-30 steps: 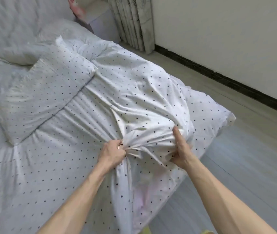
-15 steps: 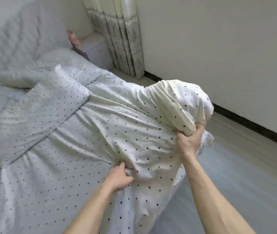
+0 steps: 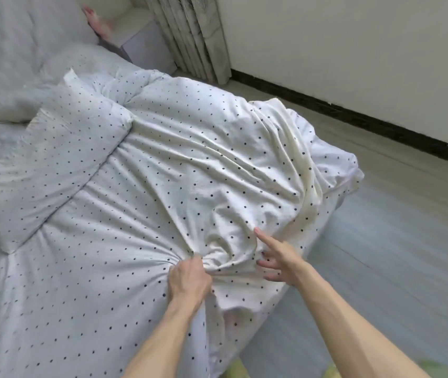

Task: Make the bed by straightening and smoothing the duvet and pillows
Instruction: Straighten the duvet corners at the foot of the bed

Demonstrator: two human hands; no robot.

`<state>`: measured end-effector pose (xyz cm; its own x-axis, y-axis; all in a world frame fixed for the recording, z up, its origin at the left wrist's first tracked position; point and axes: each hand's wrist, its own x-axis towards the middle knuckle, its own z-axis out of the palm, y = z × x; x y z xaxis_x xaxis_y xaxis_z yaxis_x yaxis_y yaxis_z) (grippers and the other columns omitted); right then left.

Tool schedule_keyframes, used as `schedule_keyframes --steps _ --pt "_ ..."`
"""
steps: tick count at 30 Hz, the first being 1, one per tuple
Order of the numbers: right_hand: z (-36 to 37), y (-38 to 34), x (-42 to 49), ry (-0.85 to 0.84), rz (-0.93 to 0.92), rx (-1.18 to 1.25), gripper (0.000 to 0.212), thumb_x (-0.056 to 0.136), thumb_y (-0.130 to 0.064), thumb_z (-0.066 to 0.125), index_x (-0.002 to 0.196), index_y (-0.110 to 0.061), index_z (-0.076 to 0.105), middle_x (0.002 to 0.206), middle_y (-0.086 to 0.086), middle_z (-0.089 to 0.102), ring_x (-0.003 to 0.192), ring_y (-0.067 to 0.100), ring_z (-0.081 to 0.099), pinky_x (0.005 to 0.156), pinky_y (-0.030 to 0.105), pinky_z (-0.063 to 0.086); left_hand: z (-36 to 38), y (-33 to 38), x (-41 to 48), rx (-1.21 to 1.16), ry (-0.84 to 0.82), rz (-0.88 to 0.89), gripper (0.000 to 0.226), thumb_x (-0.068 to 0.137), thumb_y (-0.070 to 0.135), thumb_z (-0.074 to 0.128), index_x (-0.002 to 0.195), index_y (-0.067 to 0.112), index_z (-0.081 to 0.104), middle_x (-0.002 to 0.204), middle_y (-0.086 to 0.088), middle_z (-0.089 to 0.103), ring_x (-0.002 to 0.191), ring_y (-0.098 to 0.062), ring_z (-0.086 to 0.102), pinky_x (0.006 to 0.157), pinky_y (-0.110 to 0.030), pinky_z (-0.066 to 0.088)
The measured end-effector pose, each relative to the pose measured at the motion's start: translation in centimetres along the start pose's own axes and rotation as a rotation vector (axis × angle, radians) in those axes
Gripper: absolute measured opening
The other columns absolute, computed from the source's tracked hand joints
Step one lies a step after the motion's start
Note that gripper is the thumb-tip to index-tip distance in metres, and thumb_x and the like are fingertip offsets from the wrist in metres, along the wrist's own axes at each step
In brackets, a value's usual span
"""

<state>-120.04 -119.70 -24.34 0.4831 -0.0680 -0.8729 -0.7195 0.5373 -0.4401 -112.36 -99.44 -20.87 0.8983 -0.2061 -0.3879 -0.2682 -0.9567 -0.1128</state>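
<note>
The dotted duvet (image 3: 190, 170), lifted half a second earlier, is now lying bunched at the bed's near right edge. It is being pinched by the left hand (image 3: 188, 279); the right hand (image 3: 278, 259), released, is hovering open-fingered, so smoothing remains.

The left hand (image 3: 190, 279) is fisted around a bunch of the polka-dot duvet (image 3: 190, 170) near the bed's near edge, creases fanning out from it. The right hand (image 3: 278, 261) is spread, fingers extended, touching the rumpled duvet just beside. A matching pillow (image 3: 53, 165) lies toward the headboard (image 3: 12, 42).
</note>
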Motion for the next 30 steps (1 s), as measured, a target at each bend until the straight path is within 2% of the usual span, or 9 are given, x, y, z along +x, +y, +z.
schedule_keyframes --steps 6,10,12,14,17,20,22,25,30 --pt "7.8 -1.2 -1.7 -0.106 -0.014 0.323 0.08 0.068 -0.073 0.077 0.131 -0.024 0.065 0.136 0.007 0.063 0.129 0.032 0.056 0.11 0.06 0.039 -5.6 -4.4 -2.5 -0.811 -0.089 -0.075 0.031 0.056 0.013 0.054 0.079 0.026 0.071 0.067 0.009 0.069 0.069 -0.021 0.062 0.061 -0.03 0.045" --pt "10.0 -6.3 -5.4 0.143 -0.374 0.452 0.018 0.067 -0.015 0.082 0.073 -0.012 0.066 0.079 0.005 0.065 0.071 0.02 0.062 0.066 0.03 0.051 -6.8 -5.1 -3.7 -0.932 -0.24 -0.019 0.03 0.046 0.012 0.049 0.065 0.03 0.063 0.051 0.018 0.055 0.06 -0.016 0.051 0.059 -0.029 0.04" --pt "8.1 -7.4 -7.1 0.422 -0.626 0.315 0.024 0.072 -0.006 0.077 0.071 -0.021 0.059 0.068 -0.007 0.061 0.059 0.009 0.059 0.054 0.019 0.048 -6.8 -4.2 -3.8 -0.875 -0.237 0.089 0.037 0.054 0.017 0.048 0.072 0.042 0.067 0.057 0.018 0.058 0.06 -0.014 0.053 0.058 -0.027 0.041" --pt "4.6 -5.7 -6.1 0.615 -0.698 0.164 0.034 0.073 -0.012 0.082 0.101 -0.023 0.067 0.095 -0.002 0.073 0.085 0.012 0.071 0.074 0.017 0.055 -5.9 -3.1 -3.7 -0.789 -0.287 0.171 0.046 0.06 0.026 0.049 0.093 0.051 0.069 0.076 0.021 0.068 0.074 -0.007 0.061 0.065 -0.023 0.046" --pt "0.1 0.2 -1.9 0.755 -0.167 0.013 0.119 0.05 -0.054 0.095 0.146 -0.012 0.039 0.139 0.022 0.056 0.128 0.038 0.056 0.105 0.047 0.049 -2.4 -1.3 -3.8 -0.574 -0.581 0.308 0.052 0.076 0.041 0.063 0.128 0.045 0.058 0.126 0.006 0.064 0.118 -0.019 0.059 0.093 -0.028 0.045" --pt "-2.5 4.9 0.4 0.773 0.002 -0.109 0.102 0.071 -0.057 0.084 0.142 0.002 0.039 0.147 0.026 0.045 0.134 0.038 0.046 0.107 0.048 0.043 1.5 -0.9 -4.3 -0.344 -0.461 0.32 0.073 0.088 0.056 0.058 0.151 0.027 0.037 0.162 -0.003 0.026 0.149 -0.019 0.023 0.12 -0.034 0.02" --pt "-2.0 5.3 0.0 0.614 -0.081 0.004 0.07 0.075 -0.061 0.078 0.124 -0.015 0.057 0.138 0.01 0.056 0.117 0.03 0.054 0.1 0.046 0.045 3.1 -1.5 -5.0 -0.216 -0.08 0.3 0.078 0.083 0.071 0.048 0.148 0.026 0.043 0.159 -0.003 0.032 0.146 -0.022 0.029 0.119 -0.044 0.025" --pt "-0.5 5.2 0.9 0.258 -0.106 0.235 0.048 0.075 -0.058 0.08 0.116 -0.034 0.07 0.122 -0.014 0.066 0.118 0.025 0.058 0.097 0.044 0.045 6.1 -2.7 -6.6 -0.162 0.295 0.328 0.079 0.073 0.082 0.052 0.117 0.017 0.063 0.12 -0.005 0.057 0.107 -0.028 0.056 0.085 -0.045 0.044" --pt "0.5 4.9 0.6 -0.102 -0.16 0.348 0.026 0.086 -0.032 0.075 0.105 -0.016 0.08 0.113 0.006 0.077 0.101 0.025 0.072 0.094 0.038 0.055 10.0 -3.5 -10.9 -0.202 0.229 0.138 0.097 0.058 0.094 0.053 0.12 0.019 0.047 0.115 -0.008 0.052 0.1 -0.029 0.05 0.079 -0.046 0.035"
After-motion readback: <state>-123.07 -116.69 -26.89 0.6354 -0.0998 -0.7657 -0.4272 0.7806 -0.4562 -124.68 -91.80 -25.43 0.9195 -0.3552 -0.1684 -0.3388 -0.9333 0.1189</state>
